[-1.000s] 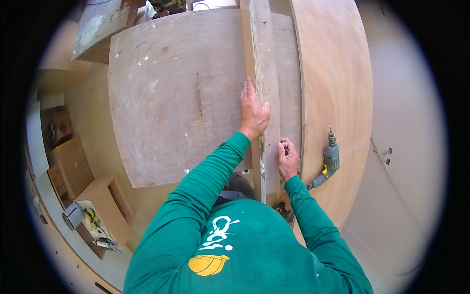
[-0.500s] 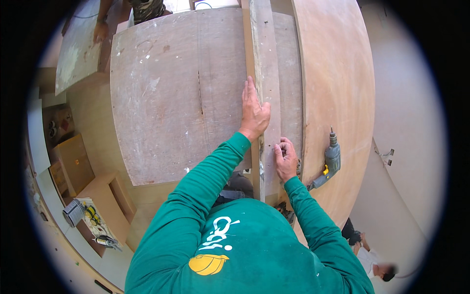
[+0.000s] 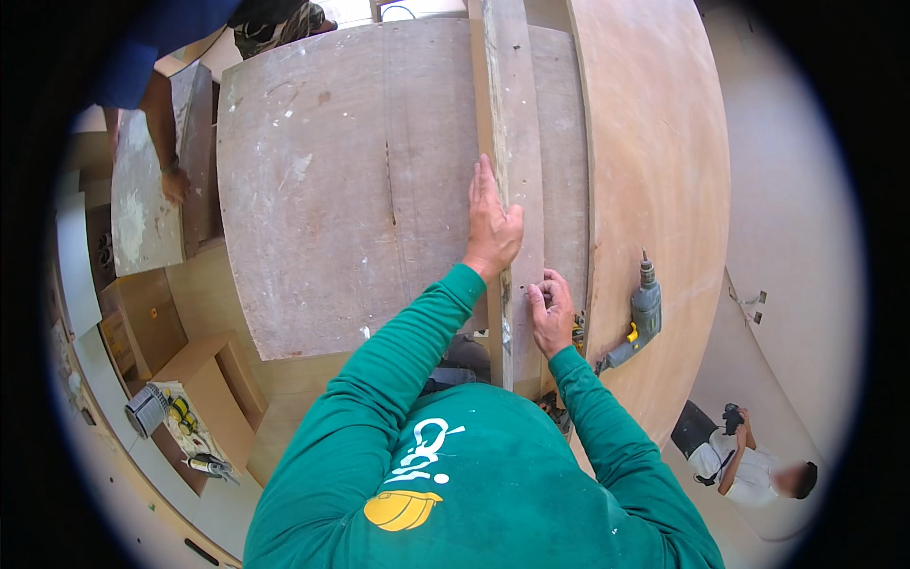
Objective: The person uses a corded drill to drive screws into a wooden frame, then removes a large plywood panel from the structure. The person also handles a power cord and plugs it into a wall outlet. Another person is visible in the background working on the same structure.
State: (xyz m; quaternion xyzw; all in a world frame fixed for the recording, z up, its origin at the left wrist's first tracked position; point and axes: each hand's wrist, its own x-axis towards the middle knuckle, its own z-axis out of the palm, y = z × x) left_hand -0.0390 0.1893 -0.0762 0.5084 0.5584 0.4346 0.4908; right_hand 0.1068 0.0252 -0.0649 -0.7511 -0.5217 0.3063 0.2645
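A long narrow wooden board [image 3: 504,133] runs away from me across the worktop, its near end close to my body. My left hand [image 3: 495,223] lies along the board's left edge, fingers stretched out and pointing away from me. Just right of the board, my right hand [image 3: 553,315] has its fingers curled in with the thumb against them. Whatever may be between those fingers is too small to make out. A grey corded drill [image 3: 645,318] with a yellow trigger lies on a plywood sheet [image 3: 654,142] to the right.
The worn, paint-spotted worktop [image 3: 313,190] spreads to the left. At far left a co-worker's hand [image 3: 175,183] rests on a wooden box-like piece [image 3: 142,209]. Lower left stands a brown cabinet [image 3: 209,398] bearing tools. A person with a camera [image 3: 758,465] is at lower right.
The co-worker at upper left has come further into view, and the box-like piece there has shifted nearer. The person at lower right shows more fully. My hands have barely moved.
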